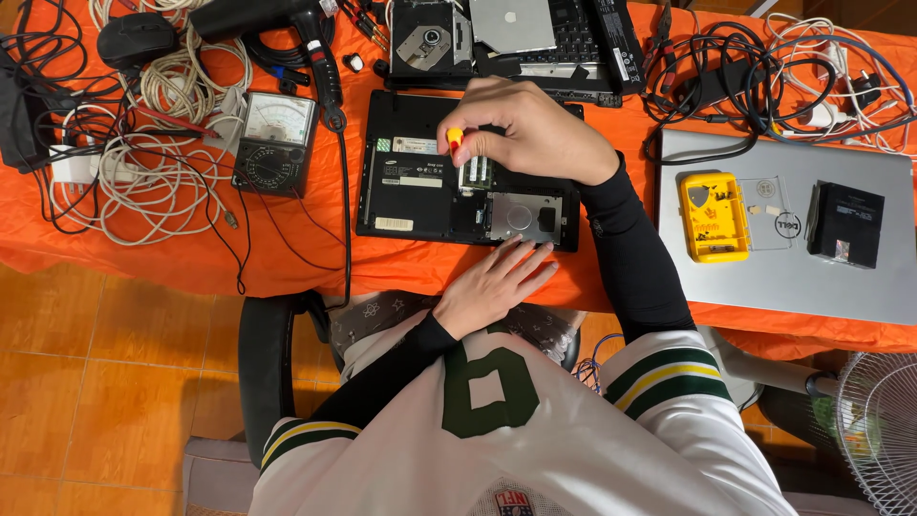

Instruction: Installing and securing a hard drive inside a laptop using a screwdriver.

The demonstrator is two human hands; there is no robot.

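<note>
Black laptop lies underside up at the near middle of the orange-covered surface, bottom bays exposed. Right hand grip is clamped on a small yellow-and-red screwdriver, tip down over the memory bay. Left hand lies flat with fingers apart, holding nothing, fingertips touching the laptop's near edge. Analog multimeter sits just left.

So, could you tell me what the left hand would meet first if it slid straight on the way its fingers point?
The left hand lies at the near edge of the open black laptop, fingers pointing away from the person. Straight on, it would probably meet the silver drive bay first, though height is hard to judge.
</note>
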